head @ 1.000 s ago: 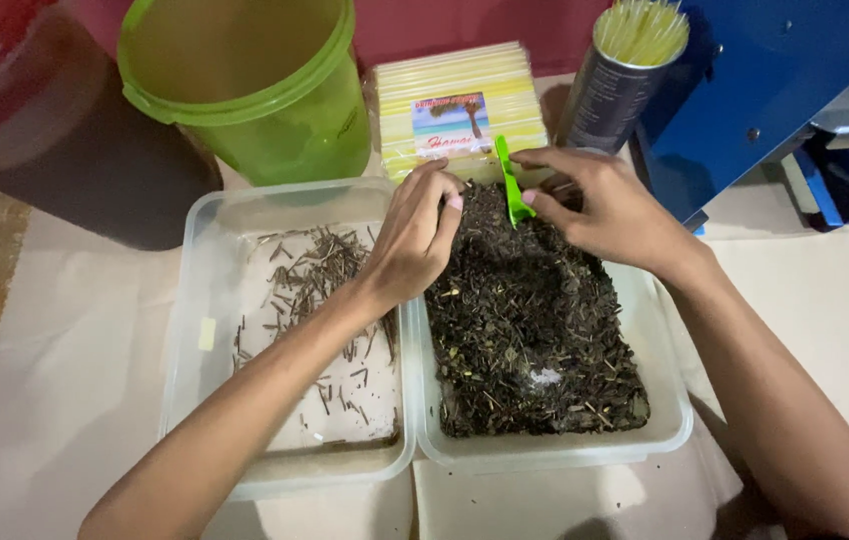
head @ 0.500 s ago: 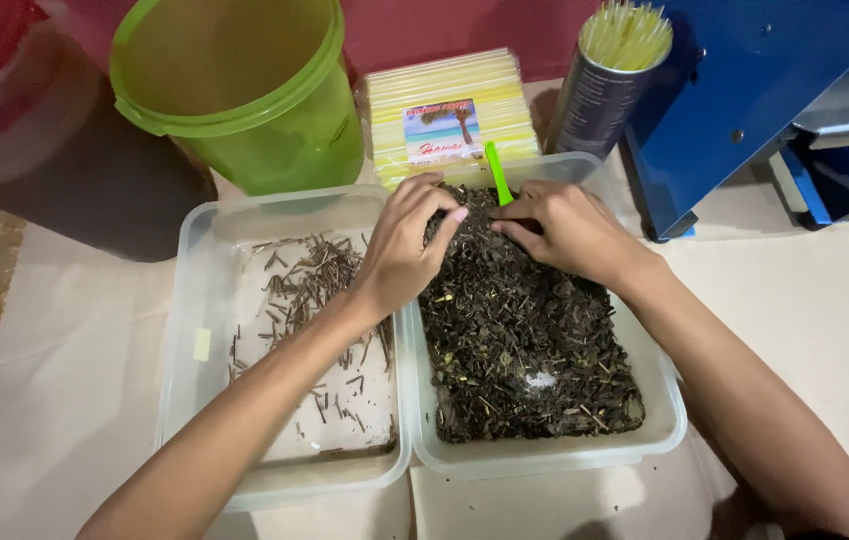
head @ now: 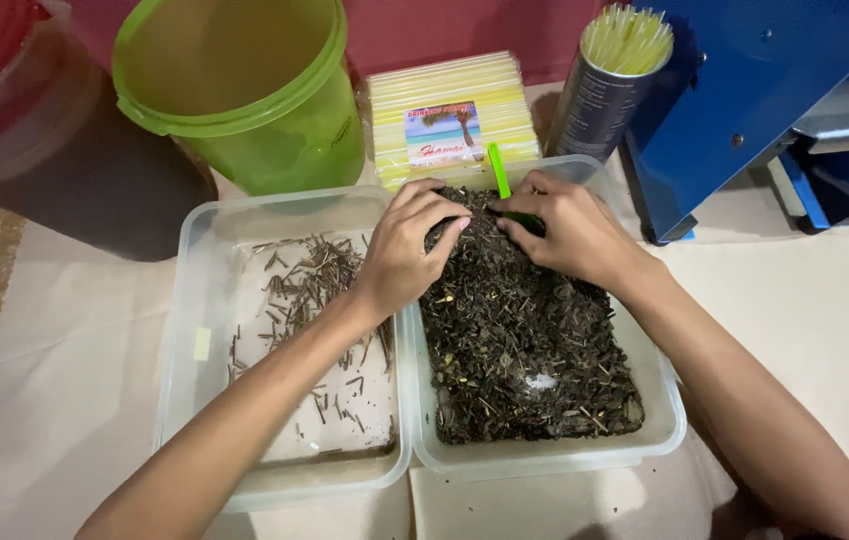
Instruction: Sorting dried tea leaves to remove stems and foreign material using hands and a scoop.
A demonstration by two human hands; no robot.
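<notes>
Two clear plastic tubs sit side by side. The right tub (head: 667, 425) is filled with dark dried leaf bits (head: 520, 340). The left tub (head: 195, 290) holds a thin scatter of brown stems (head: 307, 280). My left hand (head: 407, 245) reaches across into the far end of the dark pile, fingers curled and pinching at the leaves. My right hand (head: 567, 230) rests on the same spot, closed around a green plastic tool (head: 498, 172) whose handle sticks up between the hands.
Behind the tubs stand a green bucket (head: 245, 100), a pack of yellow straws (head: 450, 115) and a metal can of straws (head: 613, 80). A dark red-lidded container (head: 35, 140) is at far left, a blue machine (head: 775, 90) at right. Beige cloth covers the table.
Both hands have drawn closer together at the far end of the dark pile. The green tool has gone from tilted to more upright.
</notes>
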